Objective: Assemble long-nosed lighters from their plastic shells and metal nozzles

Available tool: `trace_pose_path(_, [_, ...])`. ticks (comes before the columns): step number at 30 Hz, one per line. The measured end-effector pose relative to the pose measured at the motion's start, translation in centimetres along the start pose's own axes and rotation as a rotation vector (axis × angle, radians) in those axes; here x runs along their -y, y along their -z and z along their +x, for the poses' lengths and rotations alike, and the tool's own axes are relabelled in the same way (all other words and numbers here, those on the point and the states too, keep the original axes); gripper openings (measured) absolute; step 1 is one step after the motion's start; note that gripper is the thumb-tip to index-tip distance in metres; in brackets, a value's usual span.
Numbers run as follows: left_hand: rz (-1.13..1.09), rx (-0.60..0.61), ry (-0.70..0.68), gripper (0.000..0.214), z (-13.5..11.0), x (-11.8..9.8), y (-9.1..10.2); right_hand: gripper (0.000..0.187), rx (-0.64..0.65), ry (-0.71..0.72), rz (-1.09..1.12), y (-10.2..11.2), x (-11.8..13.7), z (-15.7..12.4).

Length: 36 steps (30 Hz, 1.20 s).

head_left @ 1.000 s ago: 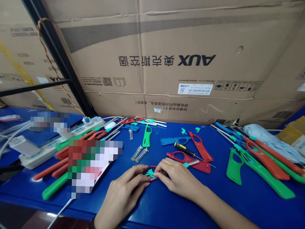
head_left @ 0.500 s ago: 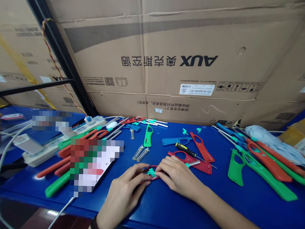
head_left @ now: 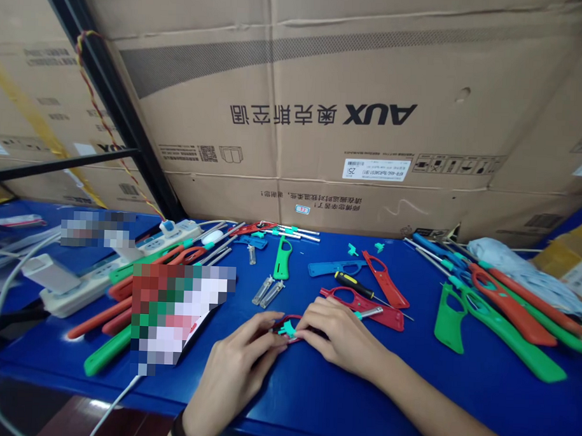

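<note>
A red plastic loop point(head_left: 278, 322) with a teal piece point(head_left: 289, 330) seated in it is held low at the centre of the frame, just above the near edge of a blue counter point(head_left: 409, 400). It is gripped between both hands. The left hand point(head_left: 235, 362) is curled around it from the lower left, with its fingers closed in against the red part, and the right hand point(head_left: 339, 337) is pressed in from the right, with its fingers bent over the same part. Neither hand is open, and much of the loop is hidden by the fingers.

Just beside the right hand lies a red plastic handle shell point(head_left: 364, 313), with a metal rod point(head_left: 370, 313) resting on it. A screwdriver with a black-and-yellow grip point(head_left: 353, 285) lies just above it, its shaft reaching to the right.

Further up the counter are a blue shell point(head_left: 334, 268), a green shell point(head_left: 283, 259) and a pair of metal tubes point(head_left: 262, 291). Green and red handles point(head_left: 501, 333) are heaped at the right, and more red ones point(head_left: 99, 319) at the left, near a white power strip point(head_left: 78, 289) — a pixelated patch point(head_left: 177, 316) covers part of that side. Behind everything stands a large AUX cardboard carton point(head_left: 323, 117).
</note>
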<state>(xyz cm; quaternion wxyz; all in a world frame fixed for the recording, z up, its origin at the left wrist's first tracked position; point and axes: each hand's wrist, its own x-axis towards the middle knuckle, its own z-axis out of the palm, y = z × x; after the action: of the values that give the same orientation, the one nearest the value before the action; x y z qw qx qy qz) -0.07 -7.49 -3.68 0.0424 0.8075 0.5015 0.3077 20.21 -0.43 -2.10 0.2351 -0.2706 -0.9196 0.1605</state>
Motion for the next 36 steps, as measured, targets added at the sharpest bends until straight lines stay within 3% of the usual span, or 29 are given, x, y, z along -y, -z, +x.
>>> trace_pose_path(11, [-0.054, 0.054, 0.019, 0.019, 0.2, -0.1, 0.3, 0.015, -0.02, 0.123, -0.136, -0.7, -0.5, -0.2])
trace_pose_path(22, [-0.064, 0.053, 0.069, 0.014, 0.1, 0.1, 0.3, 0.014, 0.17, 0.21, -0.515, -0.1, 2.1, -0.2])
trace_pose_path(31, [-0.082, 0.073, 0.097, 0.013, 0.3, 0.0, 0.5, 0.012, 0.206, 0.153, -0.507, -0.2, 2.8, -0.1])
trace_pose_path(36, [-0.06, 0.052, 0.107, 0.009, 0.2, 0.0, 0.3, 0.015, 0.149, 0.087, -0.408, 0.0, 2.2, 0.0])
